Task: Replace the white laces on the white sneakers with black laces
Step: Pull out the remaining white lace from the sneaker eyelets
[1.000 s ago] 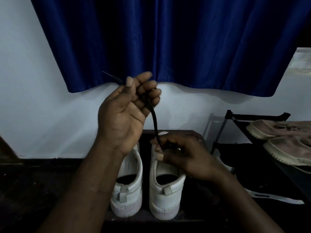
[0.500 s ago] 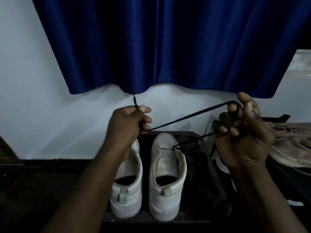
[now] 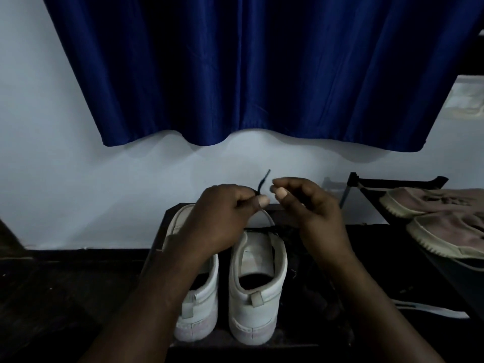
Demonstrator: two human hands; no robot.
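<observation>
Left hand (image 3: 222,218) pinches the thin black fabric lace (image 3: 262,182) just behind its tip, thumb against forefinger; the tip pokes up toward 1 o'clock. Right hand (image 3: 311,208) sits just beside it at 3 o'clock with its fingers curled and thumb and forefinger close together. Cannot tell if anything is held between them.

At 6 o'clock below the hands, the right white leather low-top sneaker (image 3: 258,284) stands heel toward the camera on the dark tabletop (image 3: 161,239). The left white leather low-top sneaker (image 3: 201,292) is just beside it at 9 o'clock, partly under the left forearm. A dark strand crosses the right sneaker's throat near the toe end; the rest of the lace is lost in the dark at 3 o'clock of that shoe. No white laces show on either sneaker.

Handling, as a judgement: the lace is light, limp and thin — it will flop and twist, so grip close behind the stiff tip to aim it at an eyelet. The smooth tip may slip, so pinch firmly. The sneaker is light and may slide when the lace is pulled — brace it at the side wall or heel.
</observation>
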